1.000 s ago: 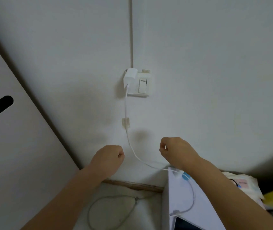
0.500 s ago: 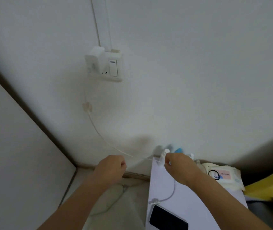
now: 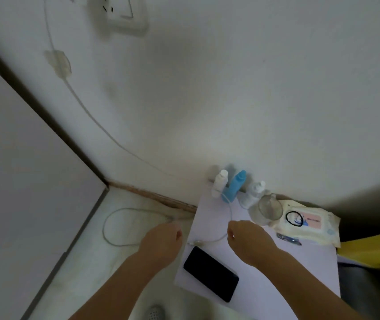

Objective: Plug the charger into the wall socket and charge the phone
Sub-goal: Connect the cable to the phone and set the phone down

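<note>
The white wall (image 3: 230, 88) fills most of the view, with the wall socket (image 3: 124, 12) at its top edge, cut off by the frame and blurred, so the charger body cannot be made out. From there the white charging cable (image 3: 87, 112) runs down across the wall, through a small clip (image 3: 58, 62), and reaches the white bench (image 3: 300, 273) at lower right. The black phone (image 3: 211, 273) lies flat, screen up, near the bench's left edge, with the cable's free plug end (image 3: 194, 243) resting just beyond its top corner, apart from it. The left hand (image 3: 163, 241) hovers over the floor just left of the bench, curled in a loose closed grip with nothing visibly in it. The right hand (image 3: 249, 241) is over the bench, its grip pinched shut on the charging cable a short way back from the plug. Behind stand small bottles (image 3: 237, 185), a glass cup (image 3: 267, 209) and a wipes pack (image 3: 309, 222). A second grey cable (image 3: 119, 227) loops on the floor.
</note>
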Tool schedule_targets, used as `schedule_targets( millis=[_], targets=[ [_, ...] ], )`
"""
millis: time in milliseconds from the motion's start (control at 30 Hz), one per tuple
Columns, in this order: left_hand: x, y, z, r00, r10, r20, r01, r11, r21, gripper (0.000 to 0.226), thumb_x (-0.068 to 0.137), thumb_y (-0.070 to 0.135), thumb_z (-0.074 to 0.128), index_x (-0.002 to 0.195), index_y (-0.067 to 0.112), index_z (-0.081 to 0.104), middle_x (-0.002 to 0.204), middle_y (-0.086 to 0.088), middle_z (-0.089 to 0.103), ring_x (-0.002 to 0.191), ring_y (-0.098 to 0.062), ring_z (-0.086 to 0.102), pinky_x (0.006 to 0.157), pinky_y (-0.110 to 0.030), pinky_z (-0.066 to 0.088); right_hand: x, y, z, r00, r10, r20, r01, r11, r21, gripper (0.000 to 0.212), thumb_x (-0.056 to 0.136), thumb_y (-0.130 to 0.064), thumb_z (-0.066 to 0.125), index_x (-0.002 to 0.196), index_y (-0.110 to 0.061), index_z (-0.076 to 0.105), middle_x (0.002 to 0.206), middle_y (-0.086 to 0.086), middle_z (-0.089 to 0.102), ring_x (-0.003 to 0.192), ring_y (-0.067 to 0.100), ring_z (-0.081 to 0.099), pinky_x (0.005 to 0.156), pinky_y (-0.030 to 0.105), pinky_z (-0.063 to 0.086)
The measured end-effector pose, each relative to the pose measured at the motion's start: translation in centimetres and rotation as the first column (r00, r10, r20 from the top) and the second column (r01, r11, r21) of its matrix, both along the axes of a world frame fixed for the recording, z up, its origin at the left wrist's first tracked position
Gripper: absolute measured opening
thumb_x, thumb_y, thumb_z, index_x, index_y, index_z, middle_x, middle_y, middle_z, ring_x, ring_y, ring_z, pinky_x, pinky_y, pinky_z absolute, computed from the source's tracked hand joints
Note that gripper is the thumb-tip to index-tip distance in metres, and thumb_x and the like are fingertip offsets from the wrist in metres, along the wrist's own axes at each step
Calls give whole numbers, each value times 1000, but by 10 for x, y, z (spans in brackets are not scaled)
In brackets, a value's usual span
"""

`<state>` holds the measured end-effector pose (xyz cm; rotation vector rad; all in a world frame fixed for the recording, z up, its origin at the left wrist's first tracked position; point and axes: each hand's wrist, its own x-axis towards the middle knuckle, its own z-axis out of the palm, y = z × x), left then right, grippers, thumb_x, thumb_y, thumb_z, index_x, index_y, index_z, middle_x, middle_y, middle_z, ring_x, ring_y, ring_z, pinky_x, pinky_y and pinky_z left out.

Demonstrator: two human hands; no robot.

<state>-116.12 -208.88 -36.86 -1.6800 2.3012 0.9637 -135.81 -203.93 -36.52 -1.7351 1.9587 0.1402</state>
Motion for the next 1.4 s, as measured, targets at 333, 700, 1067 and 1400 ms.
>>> schedule_targets(
  millis=[333,700,1067,1400],
  targets=[
    [-20,18,-75,999,-26,43,23,997,69,28,93,22,35,105,11,58,109,-8,65,98,-21,59,84,-29,45,19,20,-84,991,-106,79,96,988,122,21,92,-18,39,108,-12,51,111,6,58,101,22,55,84,27,43],
    [-12,36,-158,994,111,9,-111,993,30,25,90,21,41,108,15,56,109,-4,62,97,-16,58,80,-22,41,36,14,-161,998,-60,33,64,990,-124,28,91,-20,45,118,-17,47,113,6,53,99,22,50,80,31,47],
    [-5,30,-169,988,149,-28,-149,989,-14,27,89,18,42,114,16,55,111,-6,61,97,-19,58,81,-26,42,41,-15,-193,988,151,20,-145,970,-193,20,84,-8,54,103,-13,60,105,11,57,97,27,48,75,31,33],
    [-26,36,-167,992,118,-50,-118,993,-9,31,89,23,47,119,15,50,116,-7,55,102,-19,53,84,-29,44,10,-3,-175,992,-84,92,99,979,-180,29,81,8,46,105,-8,47,92,13,60,67,24,49,61,31,31]
  ],
)
